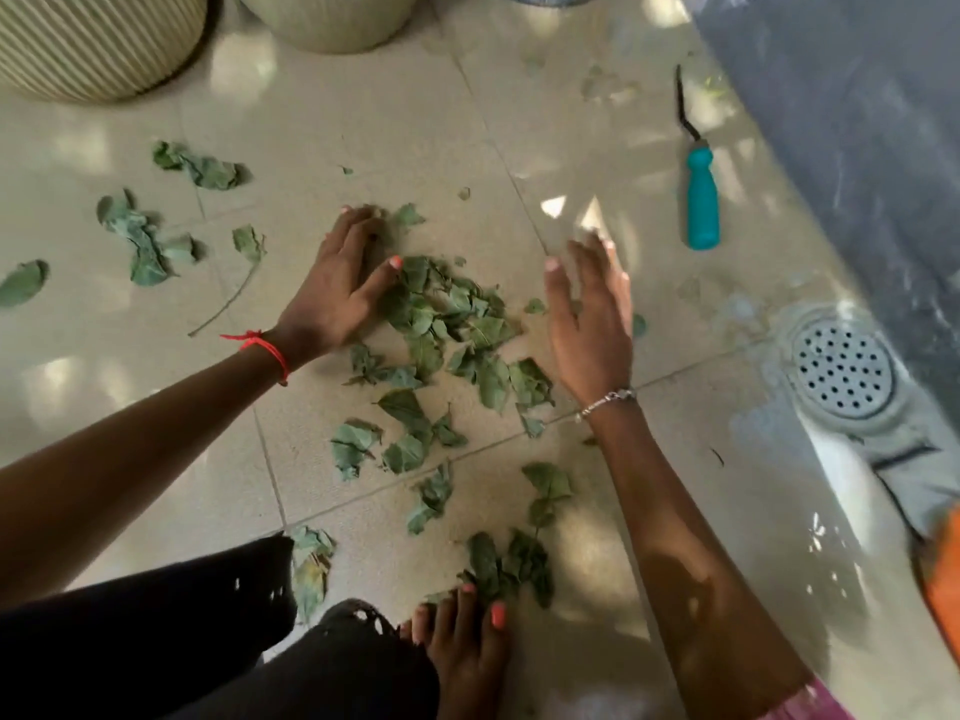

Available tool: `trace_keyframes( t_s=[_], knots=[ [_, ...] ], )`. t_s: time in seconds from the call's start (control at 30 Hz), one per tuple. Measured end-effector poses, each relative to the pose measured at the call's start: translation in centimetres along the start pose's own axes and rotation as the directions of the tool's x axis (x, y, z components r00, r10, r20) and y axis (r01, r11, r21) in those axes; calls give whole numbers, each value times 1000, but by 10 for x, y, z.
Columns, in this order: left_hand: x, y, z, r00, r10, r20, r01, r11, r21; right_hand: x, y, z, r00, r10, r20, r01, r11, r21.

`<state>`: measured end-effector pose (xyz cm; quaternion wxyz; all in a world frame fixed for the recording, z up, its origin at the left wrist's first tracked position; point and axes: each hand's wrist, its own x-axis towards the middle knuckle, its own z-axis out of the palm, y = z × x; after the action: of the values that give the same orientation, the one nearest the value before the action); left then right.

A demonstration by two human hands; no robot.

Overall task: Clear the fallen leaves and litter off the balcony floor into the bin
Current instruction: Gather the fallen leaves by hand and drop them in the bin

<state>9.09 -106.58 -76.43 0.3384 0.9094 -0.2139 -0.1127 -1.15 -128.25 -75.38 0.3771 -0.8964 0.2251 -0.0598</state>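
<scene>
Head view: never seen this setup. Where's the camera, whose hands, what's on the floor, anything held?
No robot here: a person wears one wide-angle camera on the head, looking down at their own hands. The left hand lies flat with its fingers on a pile of green leaves on the tiled floor. The right hand is open beside the pile and blurred. Neither hand holds anything. More loose leaves lie to the left. A teal-handled tool lies untouched to the right, near a round floor drain. Ribbed pots stand at the top; a bare foot shows at the bottom.
</scene>
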Motion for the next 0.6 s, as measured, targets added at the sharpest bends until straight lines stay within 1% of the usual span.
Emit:
trace_keyframes(
  t_s=[0.03, 0.07, 0.1, 0.17, 0.23, 0.3, 0.33, 0.37, 0.43, 0.47, 0.5, 0.53, 0.57, 0.6],
  knots=[
    [-1, 5, 6, 999, 33, 36, -32, 999, -27, -8, 12, -4, 997, 62, -52, -65, 997, -52],
    [-3, 10, 12, 997, 57, 58, -54, 997, -60, -13, 19, -4, 992, 68, -108, -81, 989, -120],
    [-4, 14, 15, 995, 73, 68, -66, 993, -99, -14, 24, 0, 991, 46, -125, -70, 979, -192],
    [-8, 23, 25, 991, 91, 100, -70, 978, -196, -18, 29, 11, 995, 30, -94, -57, 953, -299],
    [-10, 29, 29, 991, 88, 99, -60, 965, -254, -20, 17, 26, 998, -25, -61, 4, 948, -318],
    [-11, 34, 30, 991, 97, 87, -73, 966, -248, -23, 1, 40, 994, -103, -44, 88, 961, -262],
    [-12, 33, 30, 991, 102, 84, -79, 966, -247, -25, -8, 47, 991, -134, -13, 128, 971, -200],
    [-14, 34, 30, 991, 109, 81, -85, 962, -260, -26, -15, 52, 987, -162, 20, 163, 980, -110],
    [-18, 32, 27, 991, 117, 71, -90, 947, -308, -25, -24, 54, 979, -188, 73, 177, 973, 146],
    [-20, 31, 25, 992, 112, 61, -85, 936, -341, -26, -26, 53, 980, -187, 74, 162, 953, 256],
    [-20, 31, 25, 993, 108, 57, -79, 924, -374, -27, -24, 48, 982, -182, 52, 157, 937, 311],
    [-24, 28, 22, 994, 91, 58, -61, 915, -398, -32, -23, 45, 983, -180, 41, 159, 937, 312],
    [-27, 27, 20, 995, 77, 65, -43, 909, -416, -38, -18, 39, 982, -182, 46, 163, 946, 279],
    [-29, 26, 19, 995, 69, 77, -29, 904, -427, -44, -11, 31, 980, -181, 79, 160, 963, 218]
  ],
)
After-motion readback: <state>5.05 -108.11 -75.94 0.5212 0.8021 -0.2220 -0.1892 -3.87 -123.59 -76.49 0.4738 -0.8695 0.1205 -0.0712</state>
